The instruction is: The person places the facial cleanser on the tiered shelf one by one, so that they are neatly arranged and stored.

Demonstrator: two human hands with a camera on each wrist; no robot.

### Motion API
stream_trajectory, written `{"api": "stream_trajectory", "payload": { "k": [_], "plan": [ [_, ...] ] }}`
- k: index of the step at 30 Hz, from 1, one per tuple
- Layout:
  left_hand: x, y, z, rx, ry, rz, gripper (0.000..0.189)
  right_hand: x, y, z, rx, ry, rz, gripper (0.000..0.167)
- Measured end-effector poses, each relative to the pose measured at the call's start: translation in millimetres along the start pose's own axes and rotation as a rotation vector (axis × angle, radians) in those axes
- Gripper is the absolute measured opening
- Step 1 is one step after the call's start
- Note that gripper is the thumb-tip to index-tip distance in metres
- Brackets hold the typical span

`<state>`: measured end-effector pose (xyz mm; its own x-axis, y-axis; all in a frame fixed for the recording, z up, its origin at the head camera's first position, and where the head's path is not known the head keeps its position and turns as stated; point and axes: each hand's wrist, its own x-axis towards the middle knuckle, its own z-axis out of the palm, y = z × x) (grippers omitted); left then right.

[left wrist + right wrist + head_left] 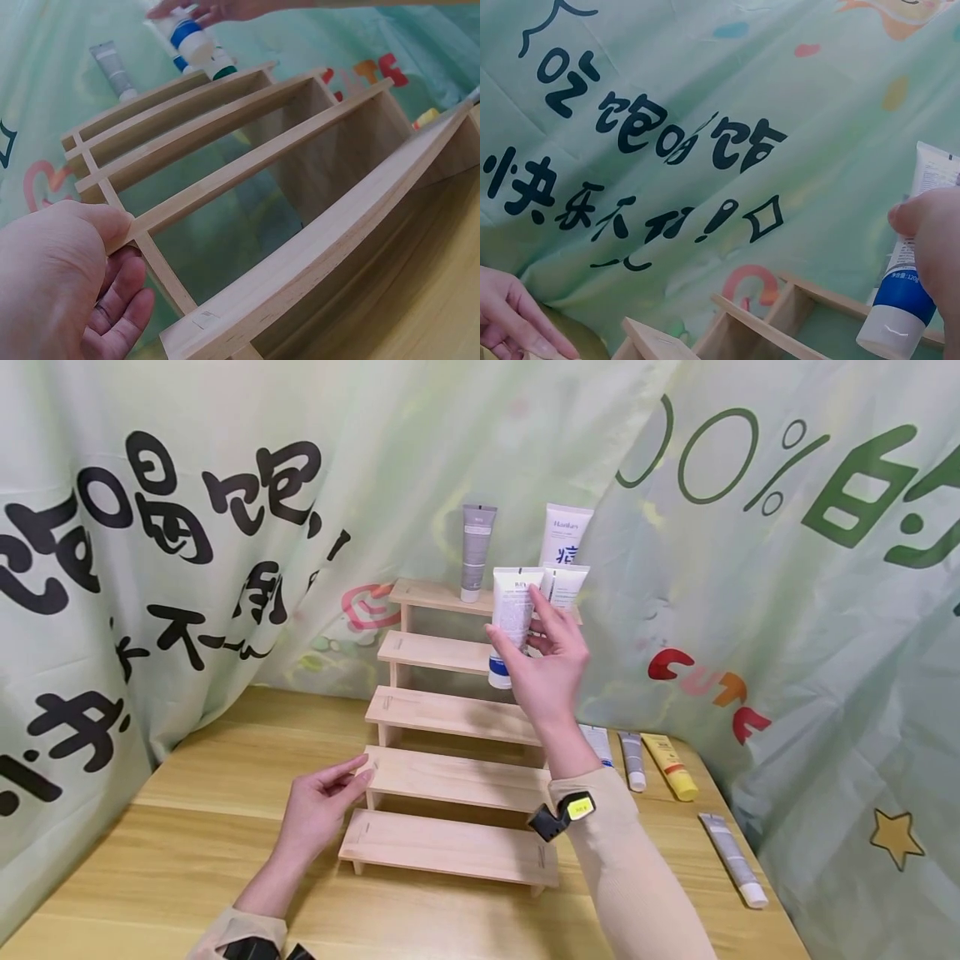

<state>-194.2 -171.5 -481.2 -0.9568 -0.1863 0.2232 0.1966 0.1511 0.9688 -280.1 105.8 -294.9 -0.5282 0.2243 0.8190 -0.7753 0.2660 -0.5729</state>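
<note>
A white squeeze tube with a blue band (512, 610) is pinched upright in my right hand (553, 668), in front of the upper steps of a wooden stepped stand (457, 781). In the right wrist view this tube (907, 292) points its white cap downward. My left hand (318, 806) grips the left end of a lower step, thumb on top in the left wrist view. On the top step stand a grey tube (477, 552) at the middle and a tall white tube with blue lettering (566, 531) at the right. Another white tube (567, 585) is partly hidden behind my right fingers.
Right of the stand, a white tube (597, 743), a grey tube (632, 760), a yellow tube (670, 767) and another grey tube (732, 860) lie on the wooden table (202, 827). A printed curtain (420, 452) hangs close behind the stand and along both sides.
</note>
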Motion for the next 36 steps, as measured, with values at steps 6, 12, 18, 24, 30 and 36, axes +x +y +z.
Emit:
{"api": "stream_trajectory", "payload": {
  "k": [6,12,18,24,30,36],
  "plan": [
    [0.2,-2.1,-1.8,0.003,0.002,0.001,0.033,5.2,6.2,22.5,-0.03,0.024,-0.026,0.07],
    [-1.3,1.0,-1.2,0.0,-0.008,-0.009,0.034,7.5,18.4,44.4,-0.023,0.105,-0.028,0.069],
    [-1.7,2.3,0.4,0.003,-0.019,-0.017,0.034,4.7,31.2,59.6,-0.054,0.152,-0.038,0.067],
    [-1.1,2.5,0.3,0.006,-0.023,-0.014,0.035,3.6,39.5,68.7,-0.043,0.156,-0.066,0.065],
    [0.5,2.0,-0.9,0.006,-0.02,-0.006,0.034,2.1,42.7,74.0,-0.062,0.122,-0.071,0.065],
    [1.2,1.9,-1.9,0.001,-0.021,-0.013,0.035,0.5,44.9,77.5,-0.115,0.091,-0.111,0.066]
  ]
}}
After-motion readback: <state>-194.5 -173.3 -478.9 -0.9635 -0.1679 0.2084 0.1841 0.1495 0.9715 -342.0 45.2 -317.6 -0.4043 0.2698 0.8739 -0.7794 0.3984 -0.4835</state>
